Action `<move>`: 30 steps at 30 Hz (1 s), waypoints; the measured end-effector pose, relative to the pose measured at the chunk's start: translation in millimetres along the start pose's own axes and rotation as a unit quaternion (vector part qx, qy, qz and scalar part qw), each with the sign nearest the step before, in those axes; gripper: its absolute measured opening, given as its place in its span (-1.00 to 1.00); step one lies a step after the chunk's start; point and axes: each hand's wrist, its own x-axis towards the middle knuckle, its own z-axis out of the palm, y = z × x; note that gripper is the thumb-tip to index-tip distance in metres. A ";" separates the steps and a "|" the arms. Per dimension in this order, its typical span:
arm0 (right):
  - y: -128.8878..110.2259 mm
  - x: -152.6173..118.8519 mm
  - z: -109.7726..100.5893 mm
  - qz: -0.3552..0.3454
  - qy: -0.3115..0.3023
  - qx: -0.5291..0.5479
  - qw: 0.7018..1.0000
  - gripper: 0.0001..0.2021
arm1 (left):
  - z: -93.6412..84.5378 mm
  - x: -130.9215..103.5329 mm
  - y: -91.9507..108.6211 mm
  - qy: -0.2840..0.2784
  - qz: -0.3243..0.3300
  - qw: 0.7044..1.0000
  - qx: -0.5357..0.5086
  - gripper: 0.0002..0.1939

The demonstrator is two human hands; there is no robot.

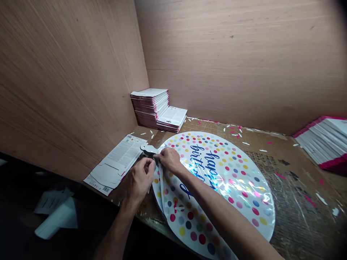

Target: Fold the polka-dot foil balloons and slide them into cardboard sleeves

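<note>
A round white balloon sheet with coloured dots and blue "happy birthday" lettering lies on the cardboard-covered table, its left edge lifted in a fold. My right hand pinches the sheet at its upper left edge, beside a white tab with something dark under it. Just left of that edge is my left hand, fingers curled and thumb against the fingertips; whatever it grips is too small to make out. Flat printed card sleeves lie left of the sheet.
Folded cards stand in a stack in the back corner, a lower stack beside it. More pink-edged cards are at right. Paper scraps dot the cardboard. Wooden panels rise behind and left. White papers lie below left.
</note>
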 end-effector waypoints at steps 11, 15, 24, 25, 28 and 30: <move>39.9 -10.1 -2.8 0.060 0.023 0.292 0.954 -0.84 | 20.8 40.8 7.6 -0.142 0.042 0.959 0.241 -0.55; 73.9 -33.1 -25.0 0.090 0.061 0.374 0.921 -0.81 | -8.7 56.5 -3.0 -0.228 0.073 0.937 0.256 -0.39; 185.7 -112.9 -81.8 0.189 0.075 0.300 0.932 -0.72 | 12.6 -48.7 79.1 -0.222 0.283 0.921 0.151 -0.66; 191.2 -119.9 -86.4 0.199 0.082 0.275 0.937 -0.70 | 25.0 -67.3 85.4 -0.241 0.289 0.916 0.138 -0.68; 192.4 -137.7 -95.4 0.208 0.137 0.119 0.961 -0.64 | 58.7 -107.4 96.7 -0.243 0.272 0.921 0.136 -0.74; 184.9 -143.6 -94.5 0.142 0.180 -0.028 0.973 -0.65 | 72.2 -124.9 101.4 -0.250 0.251 0.928 0.115 -0.71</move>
